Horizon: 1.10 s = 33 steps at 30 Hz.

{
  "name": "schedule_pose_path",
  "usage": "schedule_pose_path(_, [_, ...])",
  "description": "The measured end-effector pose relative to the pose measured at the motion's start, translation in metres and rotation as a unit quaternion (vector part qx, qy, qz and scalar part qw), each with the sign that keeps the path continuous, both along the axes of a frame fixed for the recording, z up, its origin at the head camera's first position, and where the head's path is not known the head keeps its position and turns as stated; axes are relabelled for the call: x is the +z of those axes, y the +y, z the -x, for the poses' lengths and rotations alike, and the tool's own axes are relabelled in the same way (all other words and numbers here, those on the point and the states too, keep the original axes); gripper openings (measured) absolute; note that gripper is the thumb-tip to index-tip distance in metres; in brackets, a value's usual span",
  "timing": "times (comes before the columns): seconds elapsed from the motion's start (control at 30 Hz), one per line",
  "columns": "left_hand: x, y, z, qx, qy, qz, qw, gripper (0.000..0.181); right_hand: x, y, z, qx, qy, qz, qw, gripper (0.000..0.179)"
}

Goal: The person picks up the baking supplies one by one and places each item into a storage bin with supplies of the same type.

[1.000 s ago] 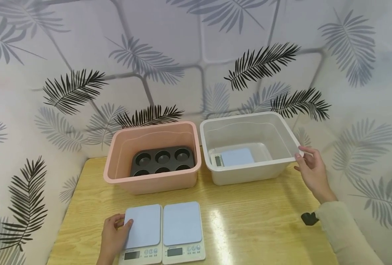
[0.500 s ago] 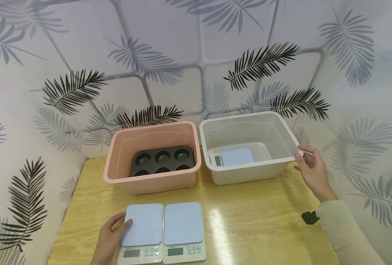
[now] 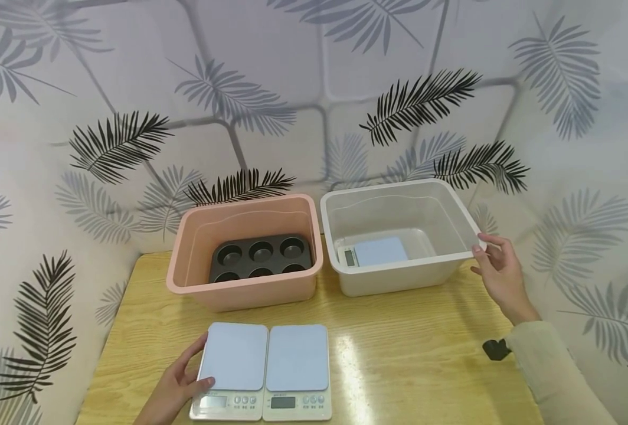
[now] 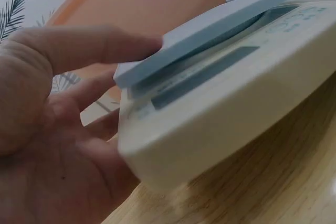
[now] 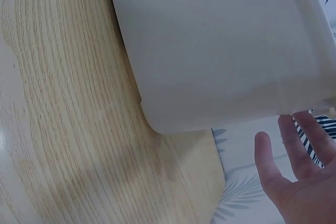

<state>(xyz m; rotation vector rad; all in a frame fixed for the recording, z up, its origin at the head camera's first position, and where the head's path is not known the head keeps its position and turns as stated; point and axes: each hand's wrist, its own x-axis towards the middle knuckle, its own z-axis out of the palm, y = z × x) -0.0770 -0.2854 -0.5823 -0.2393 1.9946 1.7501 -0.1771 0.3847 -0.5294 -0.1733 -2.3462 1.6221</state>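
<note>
Yellow wood-grain table (image 3: 409,354), leaf-printed wall (image 3: 149,53). My left grip (image 3: 175,385) pinches blue-topped white scale (image 3: 236,357), lettering (image 3: 245,408) illegible; right grip (image 3: 502,278), white plastic tub (image 3: 393,281).

The pink bin (image 3: 261,299) hides the muffin pan's (image 3: 261,258) front; the held scale's (image 3: 236,357) button labels (image 3: 245,407) look illegibly small.

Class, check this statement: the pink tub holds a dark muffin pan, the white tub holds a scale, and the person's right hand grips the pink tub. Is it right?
Not quite: the right hand grips the white tub, as the head view shows. The pink tub, muffin pan and tub scale are right.
</note>
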Motion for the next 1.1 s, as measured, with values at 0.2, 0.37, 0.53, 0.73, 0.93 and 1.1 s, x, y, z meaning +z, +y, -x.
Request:
schedule_pose_path(0.2, [0.0, -0.008, -0.001, -0.061, 0.003, 0.009, 0.9981, 0.113, -0.002, 0.001, 0.0, 0.001, 0.005, 0.01, 0.9999, 0.046])
schedule_pose_path(0.37, [-0.001, -0.016, -0.003, -0.122, 0.017, -0.073, 0.9896, 0.12, -0.002, 0.001, -0.001, -0.001, 0.002, 0.011, 0.9999, 0.047])
schedule_pose_path(0.53, [-0.003, -0.021, -0.007, -0.152, 0.032, -0.103, 0.9824, 0.114, -0.001, 0.0, -0.002, -0.003, -0.009, 0.009, 0.9999, 0.047])
schedule_pose_path(0.73, [-0.004, -0.018, -0.012, -0.095, 0.035, -0.043, 0.9939, 0.102, -0.002, 0.001, -0.001, -0.001, -0.008, 0.009, 0.9999, 0.048])
schedule_pose_path(0.93, [-0.006, -0.018, -0.018, -0.055, 0.031, -0.023, 0.9977, 0.094, -0.004, 0.002, -0.001, 0.001, -0.009, 0.003, 1.0, 0.049])
schedule_pose_path(1.1, [-0.006, -0.025, -0.019, -0.082, 0.005, -0.065, 0.9945, 0.093, -0.005, 0.001, -0.001, 0.002, -0.005, 0.003, 1.0, 0.048])
